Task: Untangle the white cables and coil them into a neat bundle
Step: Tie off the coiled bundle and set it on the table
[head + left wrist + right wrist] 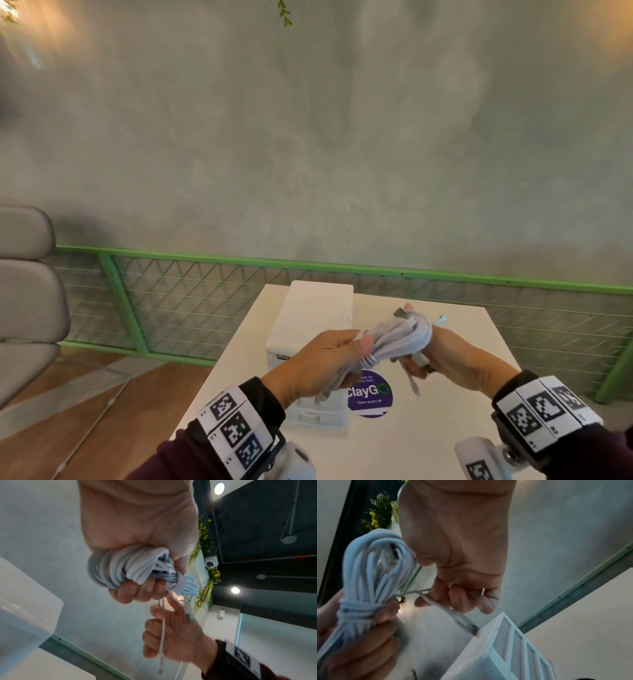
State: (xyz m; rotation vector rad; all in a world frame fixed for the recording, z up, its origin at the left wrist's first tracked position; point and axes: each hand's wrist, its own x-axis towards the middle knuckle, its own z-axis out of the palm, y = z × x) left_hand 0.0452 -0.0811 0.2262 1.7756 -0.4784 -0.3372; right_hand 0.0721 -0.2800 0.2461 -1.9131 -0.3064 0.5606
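Note:
A coiled bundle of white cables (394, 337) is held in the air above the white table (462, 342). My left hand (329, 359) grips one end of the bundle (126, 568), its fingers curled round the loops. A few turns of cable are wrapped round the bundle's middle (356, 609). My right hand (442, 356) is at the other end and pinches a loose cable end (436, 601), whose connector (467, 626) sticks out below the fingers. Another thin cable end (162, 635) hangs down past my right hand (173, 632).
A white plastic drawer box (315, 329) stands on the table just beyond and under my left hand. A purple round sticker (371, 394) lies on the tabletop beneath the bundle. A green mesh railing (171, 301) runs behind the table, and a grey chair (27, 294) stands at the left.

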